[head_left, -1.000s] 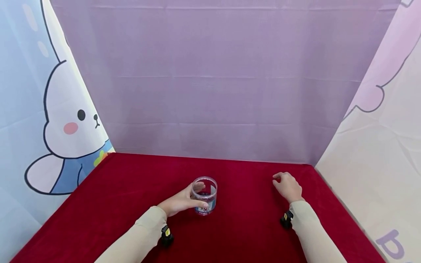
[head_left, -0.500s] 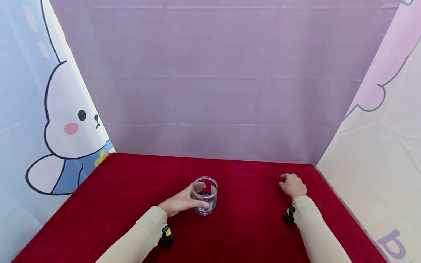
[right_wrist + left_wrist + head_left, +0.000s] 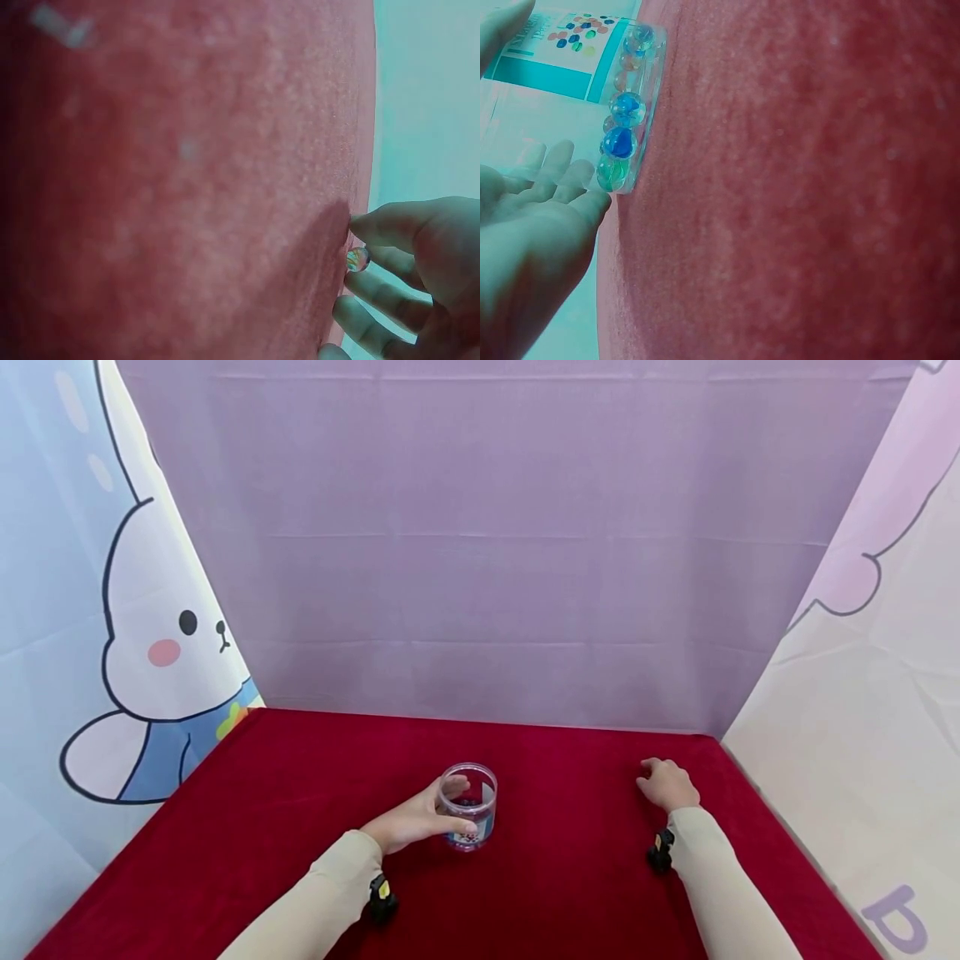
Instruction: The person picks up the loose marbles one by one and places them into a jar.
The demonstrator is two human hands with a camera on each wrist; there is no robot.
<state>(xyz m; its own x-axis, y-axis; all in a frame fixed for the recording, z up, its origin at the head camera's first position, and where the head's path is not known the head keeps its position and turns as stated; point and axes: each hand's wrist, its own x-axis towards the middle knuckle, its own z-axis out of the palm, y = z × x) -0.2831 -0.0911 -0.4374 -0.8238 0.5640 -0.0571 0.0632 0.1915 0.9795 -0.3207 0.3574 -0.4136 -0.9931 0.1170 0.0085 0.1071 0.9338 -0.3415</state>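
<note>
My left hand (image 3: 411, 818) grips a clear plastic jar (image 3: 486, 810) from its left side, thumb across the front and fingers behind. The jar stands upright without a lid on the red cloth. Blue, green and clear marbles (image 3: 619, 142) lie along its bottom, and its label (image 3: 574, 46) shows coloured dots. Over to the right, my right hand (image 3: 670, 783) is low at the cloth with fingers curled. In the right wrist view, a single glass marble (image 3: 358, 259) with coloured streaks sits between the thumb and fingers. Whether the thumb touches it is hard to see.
A red velvety cloth (image 3: 555, 893) covers the table. Behind it hangs a purple fabric backdrop (image 3: 480, 543). A printed rabbit panel (image 3: 165, 610) borders the left, and a pale printed panel (image 3: 862, 735) the right. Black wrist cameras (image 3: 660, 850) are strapped to both sleeves.
My right hand has moved a little to the right, its fingers coming down closer to the cloth, then held still. My left hand and the jar have stayed put.
</note>
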